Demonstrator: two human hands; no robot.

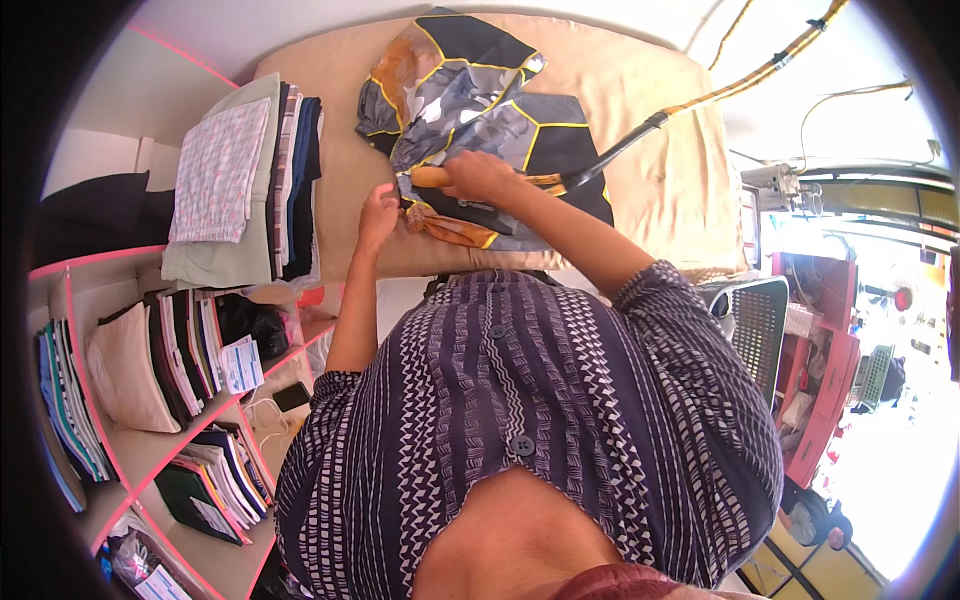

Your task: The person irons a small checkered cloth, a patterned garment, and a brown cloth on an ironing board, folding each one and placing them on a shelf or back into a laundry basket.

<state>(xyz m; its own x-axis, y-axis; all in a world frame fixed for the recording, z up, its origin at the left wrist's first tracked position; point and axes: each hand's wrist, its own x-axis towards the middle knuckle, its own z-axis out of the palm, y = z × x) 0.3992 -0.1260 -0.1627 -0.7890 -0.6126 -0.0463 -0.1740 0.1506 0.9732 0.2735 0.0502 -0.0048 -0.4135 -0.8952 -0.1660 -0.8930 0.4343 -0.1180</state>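
A grey, black and orange camouflage-patterned garment (480, 105) with yellow lines and gathered edges lies spread on the tan cloth-covered board (660, 202). My right hand (480, 176) is closed around the tan handle of what looks like a clothes iron (430, 177), over the near part of the garment; its base is mostly hidden. A thick, dark-wrapped cord (619, 154) runs from it to the upper right. My left hand (377, 214), fingers curled, is beside the garment's left edge; whether it pinches the fabric cannot be seen.
Folded clothes (221, 172) are stacked at the board's left. Pink-edged shelves (127, 495) with folded clothes and bags stand at lower left, a dark phone (291, 396) on one. A dark plastic basket (761, 330) and a red cabinet (825, 405) are at right.
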